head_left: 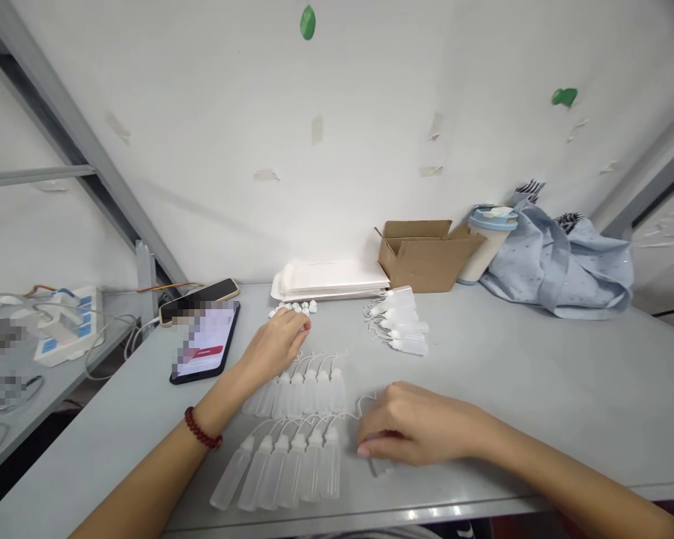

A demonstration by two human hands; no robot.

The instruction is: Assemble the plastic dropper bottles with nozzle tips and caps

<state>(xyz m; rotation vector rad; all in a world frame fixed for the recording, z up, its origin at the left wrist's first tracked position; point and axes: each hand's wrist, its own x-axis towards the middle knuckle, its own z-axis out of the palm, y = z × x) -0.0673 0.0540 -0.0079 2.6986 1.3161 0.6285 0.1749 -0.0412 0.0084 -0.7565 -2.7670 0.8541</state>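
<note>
My left hand [278, 340] is closed, fingertips together, beside a cluster of small white caps [303, 307]; anything between its fingertips is hidden. Toward the front edge my right hand [396, 427] is wrapped round a translucent bottle [380, 467], whose lower end shows below the fingers. A thin white tube rises beside that hand. Left of it, translucent bottles with tubed tops lie in two rows, a front row [281, 471] and a back row [303, 393]. A looser pile of similar bottles [401, 322] lies farther back.
Behind stand white flat packets [331, 280], an open cardboard box [421, 262], a lidded cup [483, 243] and a light blue cloth bag [556, 262]. At left are a lit phone [207, 340], a dark phone [199, 299] and a power strip [70, 333] with cables.
</note>
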